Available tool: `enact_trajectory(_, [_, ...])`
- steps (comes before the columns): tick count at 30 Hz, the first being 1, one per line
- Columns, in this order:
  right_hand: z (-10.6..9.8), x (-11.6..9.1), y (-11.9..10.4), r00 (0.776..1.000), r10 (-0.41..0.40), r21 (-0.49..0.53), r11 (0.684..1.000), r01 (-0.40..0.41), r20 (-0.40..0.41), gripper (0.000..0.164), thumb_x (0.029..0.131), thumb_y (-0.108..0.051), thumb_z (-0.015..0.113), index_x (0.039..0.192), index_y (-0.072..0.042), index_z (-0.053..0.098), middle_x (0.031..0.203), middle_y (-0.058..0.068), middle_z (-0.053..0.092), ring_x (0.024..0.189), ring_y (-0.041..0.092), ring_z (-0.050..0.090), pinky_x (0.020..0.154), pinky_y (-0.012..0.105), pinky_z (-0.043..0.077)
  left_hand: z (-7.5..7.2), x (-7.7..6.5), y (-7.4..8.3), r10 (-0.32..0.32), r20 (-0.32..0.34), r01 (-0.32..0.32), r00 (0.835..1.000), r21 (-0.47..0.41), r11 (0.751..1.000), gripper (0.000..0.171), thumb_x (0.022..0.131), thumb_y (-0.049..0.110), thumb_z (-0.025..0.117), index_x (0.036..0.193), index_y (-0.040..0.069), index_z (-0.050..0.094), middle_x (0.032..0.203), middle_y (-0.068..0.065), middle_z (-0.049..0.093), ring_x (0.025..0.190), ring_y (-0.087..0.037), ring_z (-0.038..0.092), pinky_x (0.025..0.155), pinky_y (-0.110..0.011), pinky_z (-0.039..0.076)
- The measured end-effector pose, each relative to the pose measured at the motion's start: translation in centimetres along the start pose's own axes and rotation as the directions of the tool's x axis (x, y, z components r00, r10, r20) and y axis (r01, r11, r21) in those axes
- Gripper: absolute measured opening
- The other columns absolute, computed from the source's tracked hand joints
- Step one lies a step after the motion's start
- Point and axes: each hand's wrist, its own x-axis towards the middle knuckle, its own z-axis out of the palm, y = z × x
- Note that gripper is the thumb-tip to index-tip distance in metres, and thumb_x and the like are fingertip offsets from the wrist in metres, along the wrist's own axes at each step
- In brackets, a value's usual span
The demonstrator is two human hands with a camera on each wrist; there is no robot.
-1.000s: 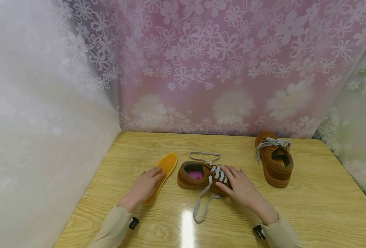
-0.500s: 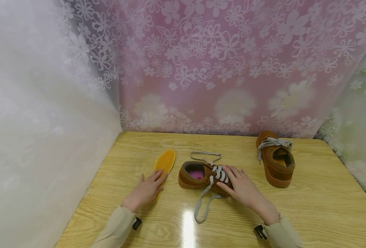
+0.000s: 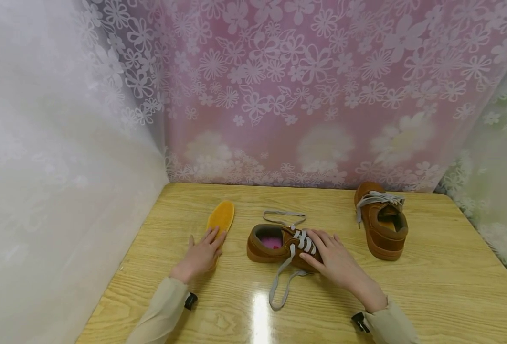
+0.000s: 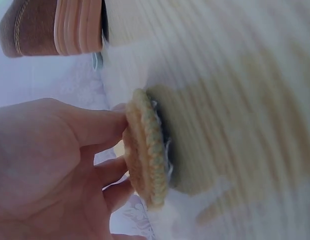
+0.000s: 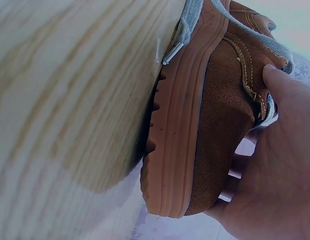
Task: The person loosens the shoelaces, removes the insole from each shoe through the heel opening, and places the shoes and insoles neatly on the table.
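Left of the shoe (image 3: 287, 241) my right hand (image 3: 338, 262) grips, the insole (image 3: 222, 216) points away beneath my straight-fingered left hand (image 3: 199, 258).

At the left of the surface (image 3: 313, 310), the insole (image 3: 222, 216) is held under the left hand (image 3: 199, 257). To its right, the nearer shoe (image 3: 289, 236) is topped by the right hand (image 3: 339, 265). The farther shoe (image 3: 373, 224) is set behind, farther right, before the curtain (image 3: 296, 95).

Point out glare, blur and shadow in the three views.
Head view: a bright glare streak on the near part of the table; left wrist: table grain smeared, insole slightly soft; right wrist: brown shoe sharper, dark shadow under its sole.
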Motion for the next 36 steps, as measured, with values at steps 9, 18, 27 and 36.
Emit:
enact_trajectory(9, [0.1,0.0,0.2,1.0,0.003,0.0,1.0,-0.003,0.004,0.072,0.102,-0.051,0.055,0.156,-0.006,0.038,0.151,0.023,0.044,0.139,0.043,0.043,0.115,0.067,0.024,-0.3,0.9,-1.0,-0.028,0.001,0.028,1.0,-0.041,0.999,0.05,0.106,0.014,0.054,0.153,0.003,0.043,0.16,-0.024,0.033,0.147,-0.042,0.032,0.103,-0.082,0.023])
enact_trajectory(18, [0.1,0.1,0.1,1.0,-0.003,-0.003,1.0,0.003,0.011,0.072,0.102,-0.051,0.055,0.155,-0.005,0.039,0.15,0.024,0.045,0.139,0.044,0.043,0.115,0.067,0.025,-0.7,1.6,-1.7,-0.061,-0.009,0.06,0.998,-0.07,0.996,0.051,0.103,0.011,0.058,0.153,0.005,0.045,0.16,-0.023,0.034,0.147,-0.04,0.033,0.103,-0.083,0.023])
enact_trajectory(27, [-0.1,0.1,0.1,1.0,0.0,0.009,1.0,0.0,0.011,0.071,0.103,-0.05,0.055,0.155,-0.005,0.038,0.15,0.025,0.044,0.139,0.045,0.042,0.114,0.067,0.025,-1.0,2.2,-1.9,-0.065,-0.023,0.063,0.998,-0.093,0.994,0.053,0.1,0.013,0.065,0.15,0.006,0.049,0.156,-0.022,0.04,0.144,-0.042,0.038,0.103,-0.081,0.024])
enact_trajectory(36, [-1.7,0.2,-1.0,0.993,-0.088,0.068,0.993,0.094,-0.083,0.069,0.104,-0.037,0.059,0.159,-0.005,0.031,0.154,0.025,0.04,0.14,0.047,0.04,0.111,0.068,0.029,-2.1,4.0,0.3,0.055,-0.2,-0.087,0.978,-0.158,0.984,0.039,0.106,0.025,0.057,0.138,0.004,0.06,0.144,-0.02,0.055,0.136,-0.04,0.048,0.11,-0.065,0.035])
